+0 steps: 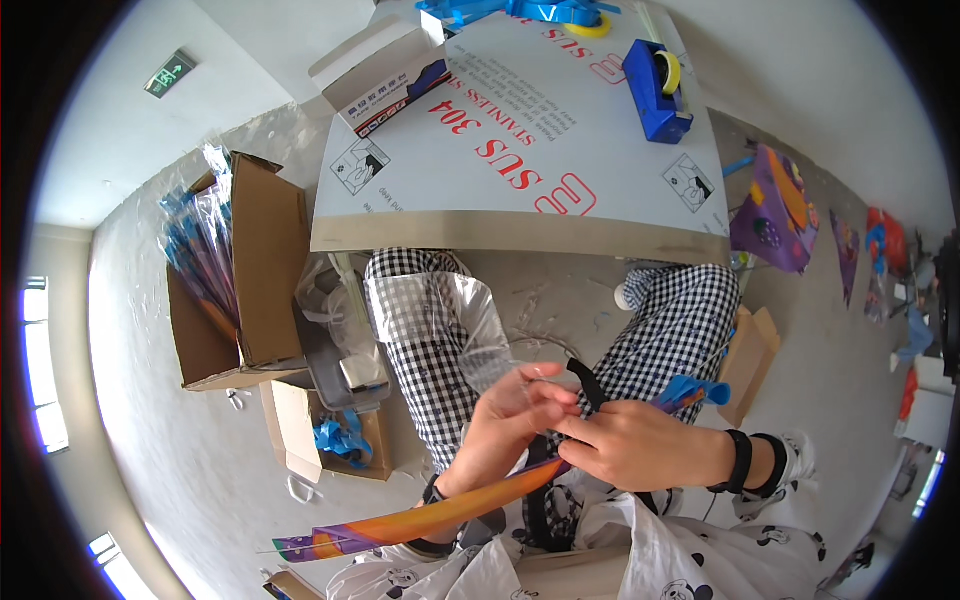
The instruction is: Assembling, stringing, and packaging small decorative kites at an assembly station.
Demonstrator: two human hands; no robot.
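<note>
"Far surfaces?"
"A smooth grey tabletop (625, 165) with a soft sheen; at its right, a glossy blue plastic tape dispenser (664, 122)."
"And left?"
"A tall, matt brown cardboard box (268, 265) with shiny clear plastic sleeves (208, 240) inside."
"Nearer?"
"Black-and-white checked trousers (665, 335) of matt cloth, a glossy, crinkled clear plastic bag (478, 312) over the left leg, and a long orange-and-purple strip (430, 512), smooth; whether cloth or film, I can't tell."

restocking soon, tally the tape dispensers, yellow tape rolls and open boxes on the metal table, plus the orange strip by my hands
Blue plastic tape dispenser: 1
Round yellow tape rolls: 2 (one in the dispenser)
Open white printed cardboard box: 1
Long orange-and-purple folded strip: 1
Total: 5
</note>
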